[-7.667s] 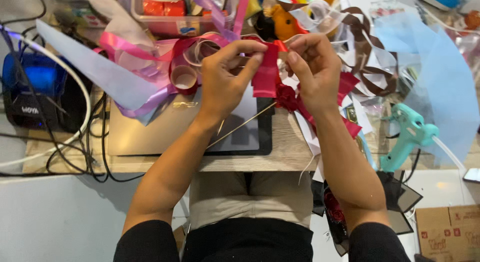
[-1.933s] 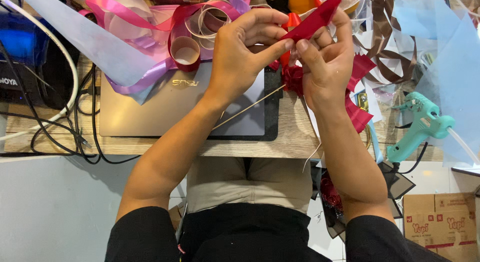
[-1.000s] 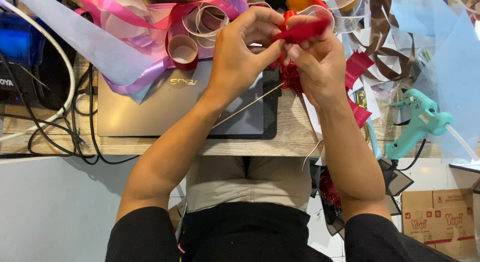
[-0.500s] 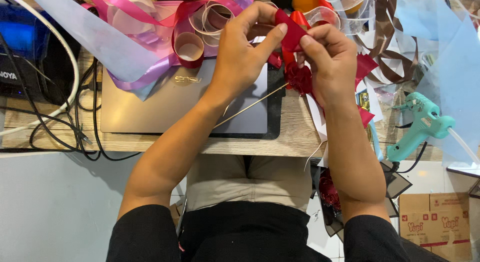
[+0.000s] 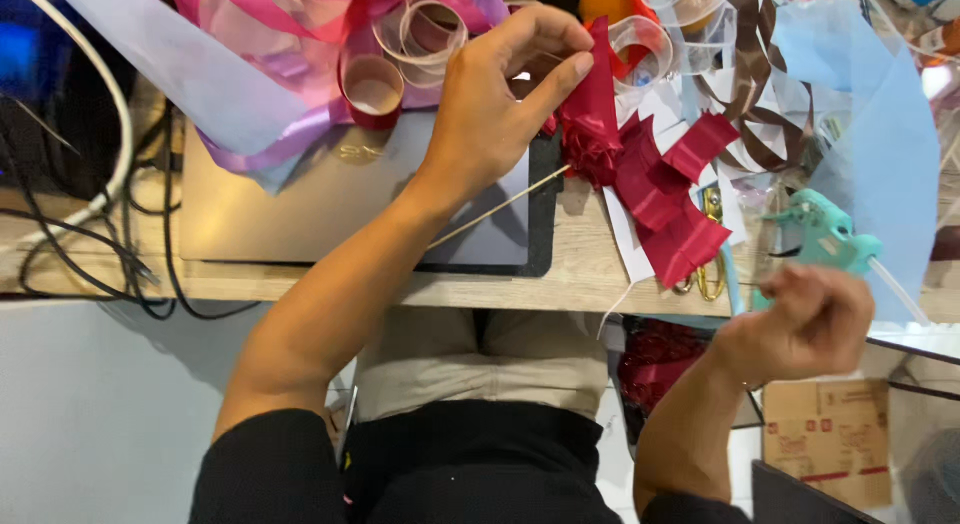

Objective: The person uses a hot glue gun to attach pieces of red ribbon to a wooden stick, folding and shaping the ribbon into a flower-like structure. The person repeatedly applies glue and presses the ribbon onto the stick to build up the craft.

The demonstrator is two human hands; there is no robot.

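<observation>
Here, the left hand point(image 5: 490, 114) is pinching a dark red ribbon point(image 5: 598, 104) between thumb and fingertips, holding its upright strip above a gathered rosette. A thin wooden stick point(image 5: 495, 210) is running from under that rosette back beneath the palm, slanting toward the wrist. The ribbon is hanging just over the desk point(image 5: 570, 284), with more folded red loops point(image 5: 675, 199) lying on white paper immediately right of the fingers.

The right hand point(image 5: 815, 319) is hovering well apart from the ribbon, off the near edge of the desk, its fingers curling loosely inward and holding nothing that can be made out; it is blurred. Just above it a teal glue gun point(image 5: 825, 239) is resting on the desk, and gold-handled scissors point(image 5: 708, 274) are lying between that hand and the red loops.

Under the left forearm a closed grey laptop point(image 5: 330, 204) is lying flat. Beyond the left hand, rolls of pink and purple ribbon point(image 5: 400, 44) are piling up beside a pale lilac sheet point(image 5: 190, 74). Black cables point(image 5: 110, 254) are trailing far to the left. A cardboard box point(image 5: 825, 439) is sitting on the floor below the right hand.
</observation>
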